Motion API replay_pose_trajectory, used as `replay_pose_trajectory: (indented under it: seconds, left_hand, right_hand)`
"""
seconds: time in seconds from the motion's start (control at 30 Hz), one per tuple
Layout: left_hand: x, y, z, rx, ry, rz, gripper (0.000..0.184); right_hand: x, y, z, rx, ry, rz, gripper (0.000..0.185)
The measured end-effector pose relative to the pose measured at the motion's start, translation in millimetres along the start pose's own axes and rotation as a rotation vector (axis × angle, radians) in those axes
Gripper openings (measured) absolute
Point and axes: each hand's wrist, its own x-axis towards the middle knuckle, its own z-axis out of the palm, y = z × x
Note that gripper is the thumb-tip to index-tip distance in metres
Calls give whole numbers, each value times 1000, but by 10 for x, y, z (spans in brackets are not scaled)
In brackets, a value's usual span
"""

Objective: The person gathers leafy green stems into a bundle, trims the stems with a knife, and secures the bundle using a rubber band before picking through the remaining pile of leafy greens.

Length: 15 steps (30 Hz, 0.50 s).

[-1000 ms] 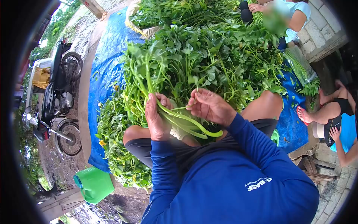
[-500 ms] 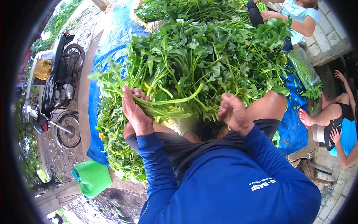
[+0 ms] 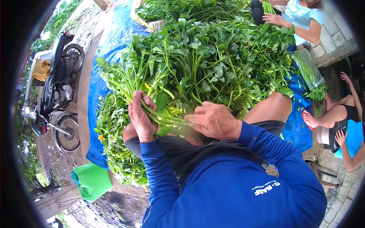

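A bundle of green leafy stems [image 3: 121,84] is gripped in my left hand [image 3: 141,118], its leaves pointing up and left and its cut ends to the right. My right hand [image 3: 213,121] is at those stem ends, fingers bent together; what lies between its fingertips is blurred and partly hidden. Beyond both hands spreads a large heap of leafy greens [image 3: 213,57], with more of it beside my left knee.
Blue tarp [image 3: 100,87] lies under the heap. A green container [image 3: 92,181] and a motorcycle [image 3: 57,91] are at left. One person [image 3: 304,19] holds greens at upper right; another [image 3: 353,133] sits at right. A plastic bag of greens [image 3: 308,72] lies between.
My right hand has moved left to the stem ends. The bundle in my left hand swung left, then rose slightly. The person at upper right has lowered their greens onto the heap's edge.
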Motion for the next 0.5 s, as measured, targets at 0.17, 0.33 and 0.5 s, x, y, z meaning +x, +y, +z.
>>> replay_pose_trajectory:
  seconds: [0.17,0.33,0.5]
  left_hand:
    - [0,-42,-230,52,81,57,25]
    - [-61,-293,-212,386,97,260,26]
    - [50,139,-279,214,422,328,27]
  right_hand:
    - [46,8,262,206,13,50,19]
    - [358,-179,346,137,-745,413,41]
    - [-78,226,876,-82,-1142,439,44]
